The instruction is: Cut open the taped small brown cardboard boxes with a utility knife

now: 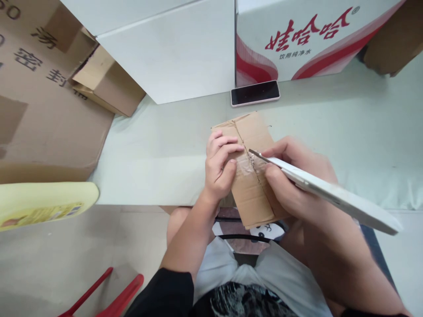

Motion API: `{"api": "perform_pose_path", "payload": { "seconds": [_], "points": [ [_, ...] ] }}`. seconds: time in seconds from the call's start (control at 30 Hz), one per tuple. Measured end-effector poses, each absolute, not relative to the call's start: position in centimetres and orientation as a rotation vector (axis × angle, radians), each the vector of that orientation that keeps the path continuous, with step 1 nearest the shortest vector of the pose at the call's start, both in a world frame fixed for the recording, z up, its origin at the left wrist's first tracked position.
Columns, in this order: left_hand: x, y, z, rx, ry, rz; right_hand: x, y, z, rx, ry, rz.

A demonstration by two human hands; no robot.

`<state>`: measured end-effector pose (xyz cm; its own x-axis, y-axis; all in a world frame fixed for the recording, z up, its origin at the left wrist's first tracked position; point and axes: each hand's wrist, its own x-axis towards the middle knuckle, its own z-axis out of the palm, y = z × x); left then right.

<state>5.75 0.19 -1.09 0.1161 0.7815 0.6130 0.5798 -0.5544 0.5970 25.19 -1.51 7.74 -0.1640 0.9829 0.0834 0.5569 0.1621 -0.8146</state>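
Observation:
A small brown cardboard box point(253, 193) sits tilted at the table's near edge, in front of my lap. Along its top runs a seam, with a ragged strip of clear tape point(245, 166) across it. My left hand point(220, 165) grips the box's left side, fingers bent over the top and thumb pressed beside them. In my right hand point(294, 180) is a white-handled utility knife point(333, 193), its dark blade pointing left. The blade tip is at the seam by the tape; whether it cuts in, I cannot tell. Some right fingers are hidden behind the handle.
A phone point(255, 93) lies on the pale green tabletop point(165, 145), before a white and red carton point(297, 53) and a plain white box point(172, 53). Brown cartons point(49, 114) stand at left, near a yellow object point(49, 202). Red bars point(122, 295) show below.

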Motion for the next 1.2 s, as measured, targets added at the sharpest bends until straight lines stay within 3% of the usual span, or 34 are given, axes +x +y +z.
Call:
{"api": "perform_pose_path", "payload": {
  "seconds": [1.2],
  "points": [
    [5.95,0.27,-1.21,2.100,1.223,1.529,25.12,-1.58,7.66,-1.448,-1.806,0.814]
  ]
}}
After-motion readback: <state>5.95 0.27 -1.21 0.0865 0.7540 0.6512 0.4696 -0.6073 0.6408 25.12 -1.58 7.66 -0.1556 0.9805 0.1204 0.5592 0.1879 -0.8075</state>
